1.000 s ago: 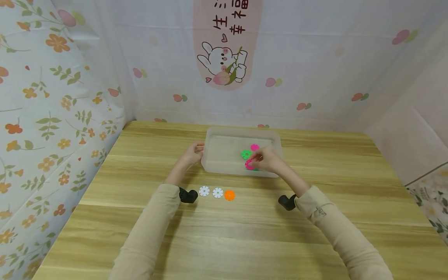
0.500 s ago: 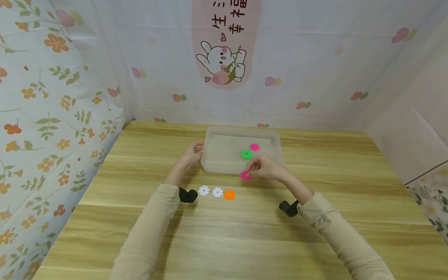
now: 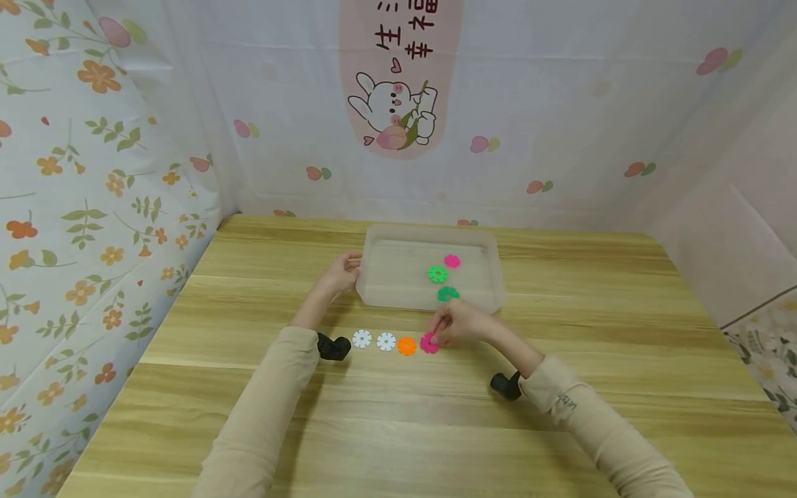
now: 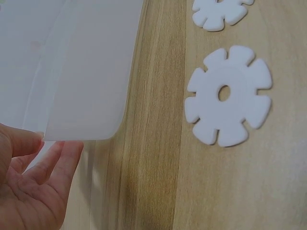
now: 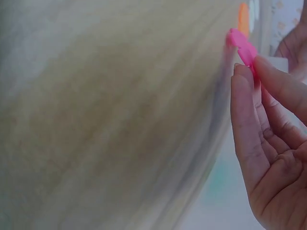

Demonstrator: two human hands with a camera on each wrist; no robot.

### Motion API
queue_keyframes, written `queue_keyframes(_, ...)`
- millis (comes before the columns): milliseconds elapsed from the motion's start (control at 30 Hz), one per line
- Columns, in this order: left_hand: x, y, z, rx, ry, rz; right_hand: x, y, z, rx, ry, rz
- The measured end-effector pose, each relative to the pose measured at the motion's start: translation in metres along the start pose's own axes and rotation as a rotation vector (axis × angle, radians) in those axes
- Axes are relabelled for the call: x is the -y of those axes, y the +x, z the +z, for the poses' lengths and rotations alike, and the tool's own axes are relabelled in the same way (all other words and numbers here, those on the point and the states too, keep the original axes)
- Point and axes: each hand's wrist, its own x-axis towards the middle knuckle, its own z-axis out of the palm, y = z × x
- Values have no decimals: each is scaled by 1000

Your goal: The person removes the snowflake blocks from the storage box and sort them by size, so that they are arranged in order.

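My right hand [image 3: 463, 323] pinches a pink notched plastic disc [image 5: 245, 48] between thumb and fingers. In the head view that disc is just right of an orange notched disc [image 3: 407, 346], over the wood table. Two white notched discs [image 3: 386, 342] lie farther left in the same row. My left hand [image 3: 342, 272] holds the left side of a translucent plastic box [image 3: 398, 297], its thumb and fingertips at the edge in the left wrist view. Inside the box lie a light green disc [image 3: 438, 274], a dark green disc [image 3: 448, 294] and another pink disc [image 3: 452, 261].
The wood table [image 3: 386, 429] extends toward the person and to both sides. A printed cloth [image 3: 560, 104] hangs behind its back edge, and a flowered one [image 3: 106, 228] hangs at the left. Black camera mounts [image 3: 334, 348] sit at both wrists.
My right hand has carried the pink disc out of the box, toward the person and slightly left, to the row's right end. The dark green disc has come into view. My left hand stays put.
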Motion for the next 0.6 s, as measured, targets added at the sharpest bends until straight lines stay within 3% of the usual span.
queue_keyframes(200,18,16,-2,-4,6,25,-4,2,6,-1,-64,-67)
queue_keyframes(400,18,16,-2,-7,-9,23,-5,1,9,-26,-135,-137)
queue_keyframes(600,18,17,-2,-9,0,22,-5,1,10,-34,-136,-136)
